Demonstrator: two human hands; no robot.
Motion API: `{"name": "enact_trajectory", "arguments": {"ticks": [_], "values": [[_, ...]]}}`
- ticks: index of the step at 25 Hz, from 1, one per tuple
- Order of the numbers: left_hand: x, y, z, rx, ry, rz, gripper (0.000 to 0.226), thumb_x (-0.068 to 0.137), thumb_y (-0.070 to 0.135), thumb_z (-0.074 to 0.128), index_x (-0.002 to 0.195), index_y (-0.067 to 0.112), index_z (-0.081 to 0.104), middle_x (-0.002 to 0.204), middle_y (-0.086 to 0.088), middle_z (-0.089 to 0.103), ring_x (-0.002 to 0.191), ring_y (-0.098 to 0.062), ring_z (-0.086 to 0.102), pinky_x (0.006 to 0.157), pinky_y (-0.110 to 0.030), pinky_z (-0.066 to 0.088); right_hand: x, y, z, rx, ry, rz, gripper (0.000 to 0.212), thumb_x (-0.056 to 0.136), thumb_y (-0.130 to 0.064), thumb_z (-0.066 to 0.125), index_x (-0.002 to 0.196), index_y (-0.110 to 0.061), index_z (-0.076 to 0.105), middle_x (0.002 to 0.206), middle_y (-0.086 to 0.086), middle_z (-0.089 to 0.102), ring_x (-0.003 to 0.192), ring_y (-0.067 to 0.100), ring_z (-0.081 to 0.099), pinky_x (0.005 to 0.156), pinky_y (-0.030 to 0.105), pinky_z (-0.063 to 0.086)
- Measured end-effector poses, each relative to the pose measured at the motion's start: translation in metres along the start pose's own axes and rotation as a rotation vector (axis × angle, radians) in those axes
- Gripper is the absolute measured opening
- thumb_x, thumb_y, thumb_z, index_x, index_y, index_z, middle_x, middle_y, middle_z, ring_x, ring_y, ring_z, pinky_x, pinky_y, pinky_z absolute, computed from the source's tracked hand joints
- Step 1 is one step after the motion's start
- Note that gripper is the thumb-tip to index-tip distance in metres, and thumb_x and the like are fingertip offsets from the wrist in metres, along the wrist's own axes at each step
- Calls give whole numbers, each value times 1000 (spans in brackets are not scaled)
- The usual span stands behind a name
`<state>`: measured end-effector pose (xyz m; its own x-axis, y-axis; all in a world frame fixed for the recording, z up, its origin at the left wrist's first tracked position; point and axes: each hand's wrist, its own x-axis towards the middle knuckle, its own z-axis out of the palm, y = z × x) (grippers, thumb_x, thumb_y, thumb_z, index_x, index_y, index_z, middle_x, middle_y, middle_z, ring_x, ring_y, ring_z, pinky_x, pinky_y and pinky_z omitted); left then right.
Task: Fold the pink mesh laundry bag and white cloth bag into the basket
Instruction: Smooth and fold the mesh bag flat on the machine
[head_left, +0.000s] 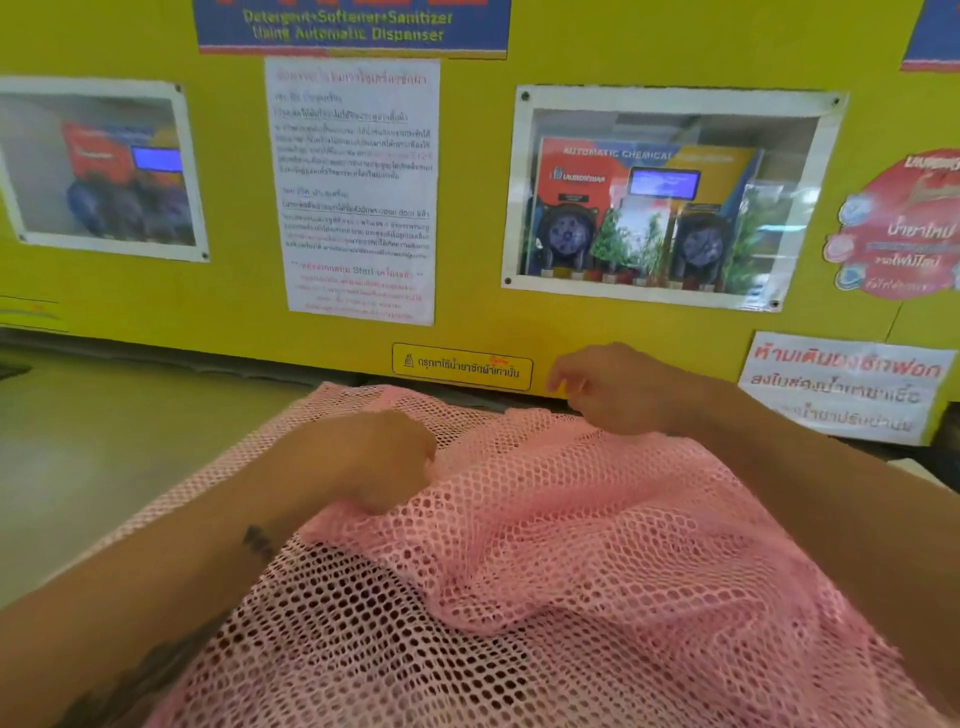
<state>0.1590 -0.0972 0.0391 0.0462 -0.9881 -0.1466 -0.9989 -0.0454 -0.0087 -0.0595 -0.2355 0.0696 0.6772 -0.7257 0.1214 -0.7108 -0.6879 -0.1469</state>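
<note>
The pink mesh laundry bag (571, 561) lies spread over a flat top in front of me, filling the lower middle and right of the view, with a rumpled fold across its middle. My left hand (379, 457) is closed in a fist on a bunch of the mesh near the bag's centre. My right hand (618, 389) sits at the bag's far edge, fingers curled and pinching the mesh there. The white cloth bag and the basket are not in view.
A yellow panel (483, 322) with paper notices (358, 192) and two windows showing dispenser pumps (660, 202) stands right behind the bag. A grey-green flat surface (104, 457) extends to the left.
</note>
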Motion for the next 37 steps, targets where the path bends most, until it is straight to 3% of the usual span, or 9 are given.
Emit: {"name": "enact_trajectory", "arguments": {"ticks": [5,8,11,16,19,23,25,31,37], "values": [[-38,-7,-2,-93,-3,-69,71,81,67,47,144,36,35,146,3,47,128,-22,48,107,-41,39,74,-10,46,-208,-114,34,29,95,-14,42,109,-8,67,116,8,67,101,29,61,83,43,52],[-60,-19,-8,-268,160,-38,53,87,57,49,137,39,45,137,6,51,111,-12,51,98,-33,40,88,-11,64,-246,-176,86,29,95,-26,46,72,-11,56,80,6,61,73,21,54,63,34,44],[-82,-44,-16,-417,252,-33,26,90,47,52,116,45,55,108,12,55,97,-5,54,81,-30,39,88,-16,55,-265,-212,97,20,87,-17,52,73,-6,59,72,9,56,70,21,48,55,31,32],[-131,-89,-31,-466,259,-63,20,88,35,64,103,48,63,76,14,59,71,2,57,68,-25,39,106,-48,6,22,274,77,19,77,-12,55,80,5,61,89,27,66,67,32,56,58,40,43],[-164,-112,-49,-718,295,-96,23,80,38,67,102,40,71,90,-4,73,84,-16,66,80,-38,47,124,-84,-26,160,530,32,19,79,-7,56,89,6,65,95,27,67,81,40,63,69,45,53],[-190,-150,-43,-236,96,-531,32,81,31,60,112,29,71,93,-5,75,77,-25,69,70,-39,59,141,-128,-8,108,243,-15,24,82,-10,57,96,6,70,101,27,69,77,28,58,70,34,48],[-189,-158,-29,-23,45,-703,42,89,27,58,130,22,60,123,-6,67,102,-24,65,87,-35,53,138,-145,11,43,92,-33,32,88,-17,56,112,0,67,113,22,67,91,30,61,78,35,49],[-157,-131,4,-224,7,-421,56,84,56,55,137,43,43,135,10,56,117,-15,55,103,-34,41,121,-169,44,-265,-247,-159,51,92,-28,52,136,-2,52,143,16,51,129,34,50,106,49,44],[-138,-125,33,-208,17,-450,41,85,47,61,112,17,65,114,-5,67,92,-22,60,80,-35,48,111,-163,73,-251,-255,-184,36,94,-26,54,129,-18,53,127,5,56,101,21,52,72,31,45]]}}
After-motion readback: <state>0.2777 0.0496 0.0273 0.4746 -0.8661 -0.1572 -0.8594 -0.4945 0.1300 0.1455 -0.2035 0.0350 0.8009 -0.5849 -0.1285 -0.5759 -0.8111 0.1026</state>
